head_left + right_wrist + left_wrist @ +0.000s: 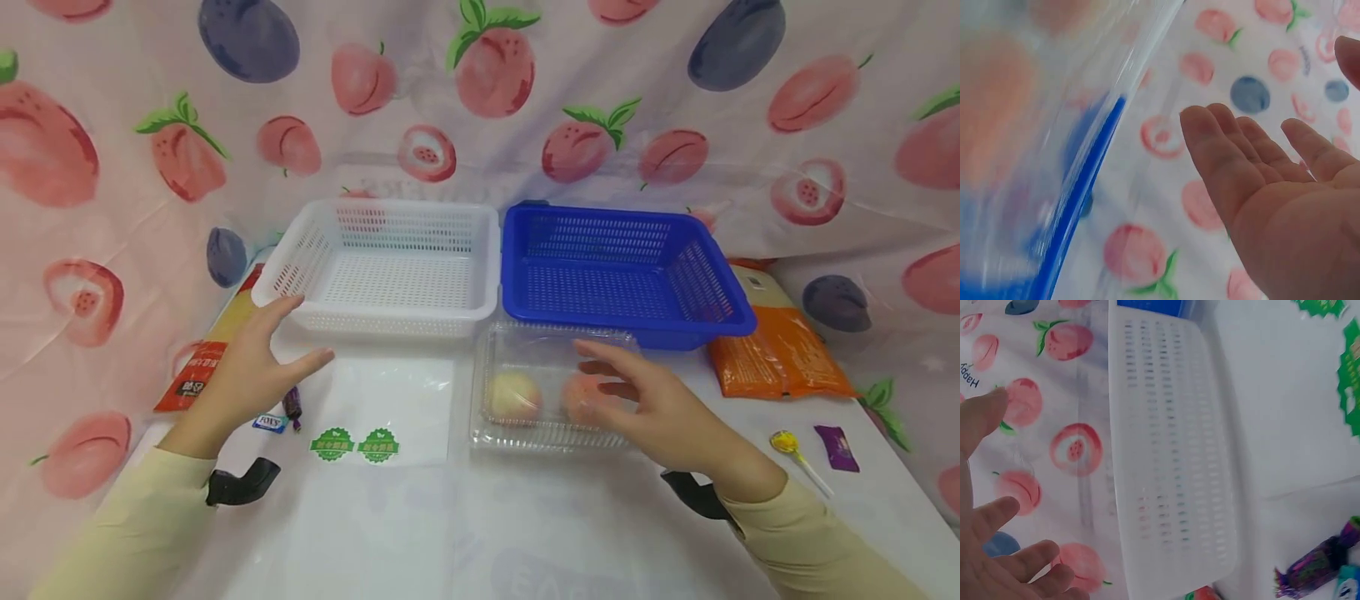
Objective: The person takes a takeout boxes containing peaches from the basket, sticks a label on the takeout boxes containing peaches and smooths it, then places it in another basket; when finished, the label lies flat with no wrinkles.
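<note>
While the right hand (660, 408) hangs over the clear plastic container (525, 352), its fingers are loosely bent and spread, holding nothing; whether a fingertip touches the lid cannot be told from the head view. The container lies on the white table (375, 533), just in front of the blue basket (596, 287). Under the lid sits a pale yellow fruit (514, 397), plain enough through the glare, and beside it a reddish fruit (576, 400), partly covered by the fingers. The right wrist view shows the container only as a cut-off, blurred patch, the fruit inside smeared to orange.

The left hand (251, 367) is spread as well, thumb apart from the fingers and palm empty, near the front left corner of the white basket (397, 279). It hides part of a red and yellow packet (197, 367) behind it. Near that hand lie a dark wrapped sweet (293, 407) and a small blue-and-white packet (270, 422). Beside them a clear sheet (405, 400) bears two green badges (332, 444), their lettering too small to read. An orange bag (772, 350) is partly hidden by the blue basket.
</note>
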Motion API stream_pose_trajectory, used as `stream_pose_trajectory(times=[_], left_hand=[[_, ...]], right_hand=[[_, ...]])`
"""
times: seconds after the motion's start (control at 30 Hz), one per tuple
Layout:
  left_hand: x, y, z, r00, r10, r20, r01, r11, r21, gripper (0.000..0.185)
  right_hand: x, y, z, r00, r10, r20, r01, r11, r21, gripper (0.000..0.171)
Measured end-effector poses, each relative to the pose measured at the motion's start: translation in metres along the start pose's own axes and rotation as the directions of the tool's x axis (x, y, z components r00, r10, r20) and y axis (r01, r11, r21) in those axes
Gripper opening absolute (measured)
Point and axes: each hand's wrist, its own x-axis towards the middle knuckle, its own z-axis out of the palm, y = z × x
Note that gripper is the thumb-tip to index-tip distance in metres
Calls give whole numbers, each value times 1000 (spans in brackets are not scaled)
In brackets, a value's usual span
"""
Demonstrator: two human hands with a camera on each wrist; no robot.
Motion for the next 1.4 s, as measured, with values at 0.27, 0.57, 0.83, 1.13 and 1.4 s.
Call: stream_pose_trajectory(times=[0.27,0.57,0.83,1.13,1.4], left_hand=[[-28,-4,11,995,-60,81,57,998,38,88],[-47,-15,24,982,-123,147,117,992,49,79],[-59,-29,38,953,-182,243,189,982,-5,75],[-63,-40,43,933,-224,282,238,971,-14,79],[-64,-45,42,911,-270,311,280,960,14,81]], right_hand=[[18,-15,48,988,-144,62,138,986,94,56],[34,-25,98,965,-209,160,185,971,152,57],[37,-27,136,947,-207,245,180,975,131,59],[49,-27,171,925,-174,338,159,985,72,63],[61,-29,193,906,-155,393,174,985,-11,63]])
